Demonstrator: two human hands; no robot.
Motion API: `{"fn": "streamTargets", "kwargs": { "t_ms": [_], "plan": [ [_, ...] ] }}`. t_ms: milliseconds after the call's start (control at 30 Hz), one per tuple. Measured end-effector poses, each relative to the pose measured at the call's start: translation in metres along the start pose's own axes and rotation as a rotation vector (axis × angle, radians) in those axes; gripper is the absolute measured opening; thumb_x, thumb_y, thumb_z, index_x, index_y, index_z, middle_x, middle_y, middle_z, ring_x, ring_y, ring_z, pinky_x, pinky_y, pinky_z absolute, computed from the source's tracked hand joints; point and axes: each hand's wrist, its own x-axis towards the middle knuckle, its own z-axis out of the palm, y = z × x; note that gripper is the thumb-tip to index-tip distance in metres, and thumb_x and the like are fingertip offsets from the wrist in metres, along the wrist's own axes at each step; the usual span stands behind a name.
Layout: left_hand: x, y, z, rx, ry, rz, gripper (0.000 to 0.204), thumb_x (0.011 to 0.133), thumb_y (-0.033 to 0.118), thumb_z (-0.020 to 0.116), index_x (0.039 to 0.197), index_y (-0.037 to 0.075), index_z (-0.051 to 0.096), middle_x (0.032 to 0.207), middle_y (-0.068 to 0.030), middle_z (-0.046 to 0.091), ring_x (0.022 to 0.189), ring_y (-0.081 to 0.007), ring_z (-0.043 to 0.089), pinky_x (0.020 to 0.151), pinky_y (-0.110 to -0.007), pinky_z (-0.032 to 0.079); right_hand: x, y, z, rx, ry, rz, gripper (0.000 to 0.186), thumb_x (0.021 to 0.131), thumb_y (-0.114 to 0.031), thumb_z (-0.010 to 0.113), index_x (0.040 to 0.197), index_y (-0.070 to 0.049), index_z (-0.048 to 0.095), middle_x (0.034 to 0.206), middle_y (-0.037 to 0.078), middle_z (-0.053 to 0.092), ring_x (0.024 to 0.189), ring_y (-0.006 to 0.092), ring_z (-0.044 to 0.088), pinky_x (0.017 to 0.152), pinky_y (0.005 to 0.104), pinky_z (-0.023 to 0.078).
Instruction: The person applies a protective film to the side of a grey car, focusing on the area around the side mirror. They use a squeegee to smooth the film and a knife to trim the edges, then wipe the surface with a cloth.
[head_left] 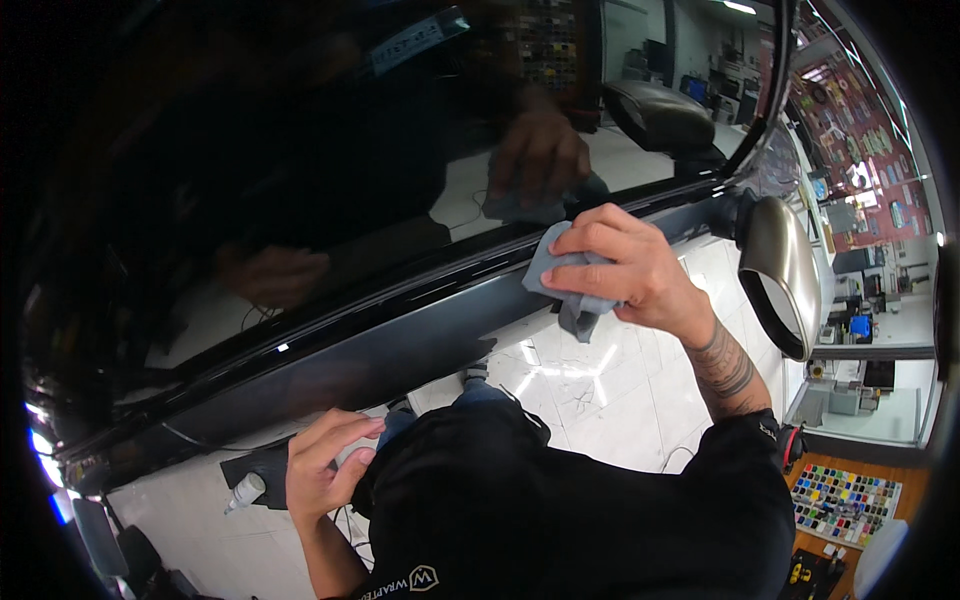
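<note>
My right hand [625, 265] grips a folded grey cloth [553, 275], its fingers bent over it and a loose corner hanging down. The cloth lies against the dark grey car door panel [400, 345], just below the black trim [350, 320] of the window. Lower left, in front of the door, my left hand [325, 460] is curled, with something pale between thumb and fingers that I cannot make out. Above the trim, the dark window glass [300, 190] mirrors both hands and the cloth.
A bronze-coloured side mirror [785, 275] juts out to the right of my right hand. A clear bottle [246, 491] is at the lower left beside a dark mat [275, 470]. Pale tiles [640, 400] cover the floor. A colour sample board [845, 500] stands at the lower right.
</note>
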Motion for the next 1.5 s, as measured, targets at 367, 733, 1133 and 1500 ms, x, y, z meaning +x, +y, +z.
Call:
{"fn": "streamTargets", "kwargs": {
  "t_ms": [367,733,1133,1500],
  "plan": [
    [-0.072,-0.012,-0.092,0.051,0.305,0.165,0.02,0.072,0.001,0.065,0.09,-0.005,0.069,0.078,-0.016,0.066,0.066,-0.0257,0.062,0.061,-0.032,0.049,0.123,-0.105,0.076,0.063,-0.034,-0.19,0.038,0.06,-0.002,0.075,0.097,-0.011,0.071,0.096,0.004,0.06,0.077,0.0201,0.05,0.056,0.0282,0.046],
    [-0.1,-0.046,-0.194,0.507,0.9,0.39,0.022,0.066,-0.006,0.058,0.086,-0.004,0.067,0.071,-0.0112,0.056,0.067,-0.0244,0.049,0.061,-0.032,0.041,0.23,-0.211,0.146,0.067,-0.062,-0.232,0.047,0.052,-0.008,0.077,0.098,-0.011,0.071,0.099,0.007,0.06,0.074,0.0206,0.047,0.055,0.0291,0.043],
    [-0.103,-0.078,-0.209,0.554,0.952,0.473,0.027,0.062,-0.005,0.059,0.088,-0.001,0.068,0.075,-0.01,0.055,0.067,-0.0254,0.051,0.059,-0.033,0.043,0.269,-0.268,0.172,-0.065,-0.021,-0.194,0.054,0.051,-0.002,0.071,0.104,-0.008,0.069,0.092,0.005,0.054,0.071,0.0183,0.045,0.046,0.0248,0.039],
    [-0.1,-0.076,-0.213,0.612,0.969,0.488,0.018,0.077,-0.007,0.055,0.091,-0.005,0.066,0.073,-0.0118,0.058,0.067,-0.0226,0.054,0.062,-0.032,0.044,0.294,-0.289,0.172,-0.13,-0.02,0.047,0.043,0.059,0.004,0.07,0.1,-0.002,0.062,0.091,0.01,0.057,0.085,0.0293,0.059,0.064,0.0395,0.049]
  ]
}}
